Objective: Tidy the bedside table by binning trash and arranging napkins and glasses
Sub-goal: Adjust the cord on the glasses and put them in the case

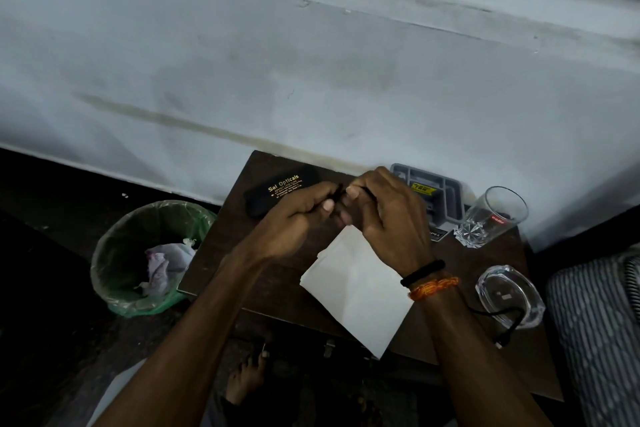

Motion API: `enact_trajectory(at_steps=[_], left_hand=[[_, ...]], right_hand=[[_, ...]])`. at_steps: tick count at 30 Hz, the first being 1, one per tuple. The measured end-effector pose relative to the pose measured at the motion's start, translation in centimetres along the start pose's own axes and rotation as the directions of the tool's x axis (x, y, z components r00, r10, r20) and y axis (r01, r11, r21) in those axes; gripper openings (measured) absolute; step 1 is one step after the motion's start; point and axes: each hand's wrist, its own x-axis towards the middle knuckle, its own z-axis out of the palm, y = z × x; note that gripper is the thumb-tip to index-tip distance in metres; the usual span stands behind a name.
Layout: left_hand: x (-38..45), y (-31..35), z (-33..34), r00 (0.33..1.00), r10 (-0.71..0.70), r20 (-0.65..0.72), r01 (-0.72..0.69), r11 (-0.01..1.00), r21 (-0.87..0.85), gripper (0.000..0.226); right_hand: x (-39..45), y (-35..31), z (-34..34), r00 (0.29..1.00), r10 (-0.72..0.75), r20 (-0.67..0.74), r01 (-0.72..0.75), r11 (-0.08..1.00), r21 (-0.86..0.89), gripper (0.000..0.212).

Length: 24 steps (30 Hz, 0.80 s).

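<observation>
Left of the grip stands a lined bin [138, 253] with crumpled trash. Left hand [298, 215] and right hand [388, 215] together pinch dark glasses [341, 190] above the table [221, 253]. Napkins [360, 288] lie just below; a tumbler [491, 218] stands right.

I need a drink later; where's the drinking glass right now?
The drinking glass stands at the table's far right corner, right of the grey tray, beyond the glass ashtray.

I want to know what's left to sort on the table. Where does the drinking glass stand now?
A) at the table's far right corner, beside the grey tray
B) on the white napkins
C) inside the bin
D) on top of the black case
A: the drinking glass stands upright at the table's far right corner, next to the grey tray.
</observation>
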Motion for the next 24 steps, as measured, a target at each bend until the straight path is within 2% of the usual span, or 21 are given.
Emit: enact_trajectory(at_steps=[3, 5, 8, 13, 17, 19, 22, 24], left_hand=[[0.2, 0.7, -0.1, 0.997, 0.002, 0.079, 0.005, 0.996, -0.088, 0.021], [0.2, 1.3, -0.2, 0.994, -0.025, 0.106, 0.049, 0.973, -0.226, 0.019], [-0.1, 1.8, 0.0, 0.994, -0.064, 0.088, 0.098, 0.879, -0.467, 0.017], [0.4, 1.9, 0.6, 0.991, -0.105, -0.079, 0.017, 0.702, -0.712, 0.025], [1.1, 1.6, 0.7, 0.954, -0.192, -0.229, -0.065, 0.616, -0.785, 0.029], [1.4, 1.2, 0.8, 0.926, -0.226, -0.303, -0.128, 0.566, -0.814, 0.029], [1.6, 0.8, 1.1, 0.882, -0.269, -0.387, -0.192, 0.545, -0.816, 0.029], [1.7, 0.7, 1.3, 0.864, -0.26, -0.431, -0.221, 0.573, -0.789, 0.027]], right_hand=[[0.1, 0.0, -0.2, 0.999, 0.013, -0.037, -0.012, 1.0, 0.021, 0.012], [0.2, 0.1, -0.3, 0.996, 0.055, -0.075, -0.049, 0.996, 0.071, 0.011], [0.3, 0.7, -0.1, 0.988, 0.131, -0.084, -0.125, 0.989, 0.074, 0.013], [0.1, 0.6, 0.8, 0.983, 0.139, 0.119, -0.139, 0.99, -0.006, 0.03], [-0.1, 0.4, 0.9, 0.972, 0.101, 0.214, -0.078, 0.99, -0.114, 0.02], [-0.1, 0.1, 0.9, 0.957, 0.106, 0.269, -0.066, 0.986, -0.152, 0.022], [-0.1, -0.4, 1.0, 0.931, 0.114, 0.346, -0.063, 0.986, -0.156, 0.032], [-0.1, -0.6, 1.1, 0.929, 0.114, 0.351, -0.062, 0.986, -0.157, 0.033]])
